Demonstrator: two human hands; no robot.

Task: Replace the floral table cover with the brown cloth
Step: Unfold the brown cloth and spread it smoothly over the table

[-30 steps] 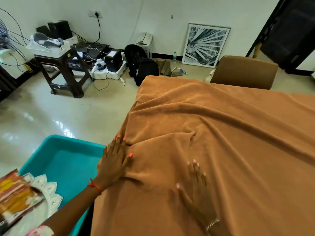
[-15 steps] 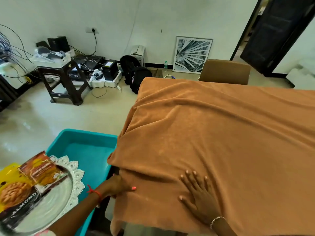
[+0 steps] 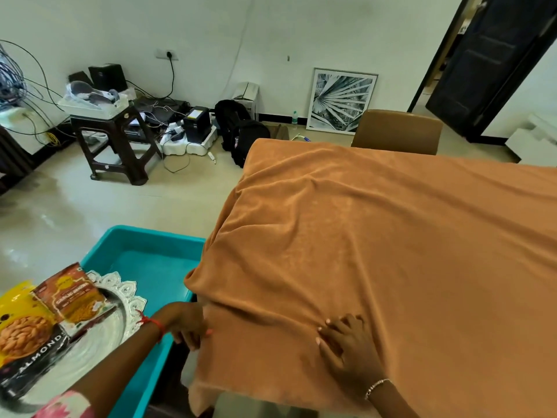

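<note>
The brown cloth [image 3: 376, 251] lies spread over the whole table, with soft wrinkles and its left side hanging down. My left hand [image 3: 188, 325] is at that hanging side near the front corner, fingers curled down and pinching the fabric. On top, close to the front edge, my right hand [image 3: 346, 346] presses on the cloth with bent fingers, and folds run out from it. No floral cover shows in view.
A teal plastic tub [image 3: 141, 260] stands on the floor against the table's left side. A silver tray [image 3: 120, 300] with snack packets [image 3: 36, 315] sits at its near end. A brown chair [image 3: 398, 131] stands at the far side; a dark stool [image 3: 111, 140], cables and bags line the wall.
My left hand has left the tabletop and dropped to the cloth's hanging side near the front corner. My right hand slid toward the front edge. The cloth's big folds have flattened.
</note>
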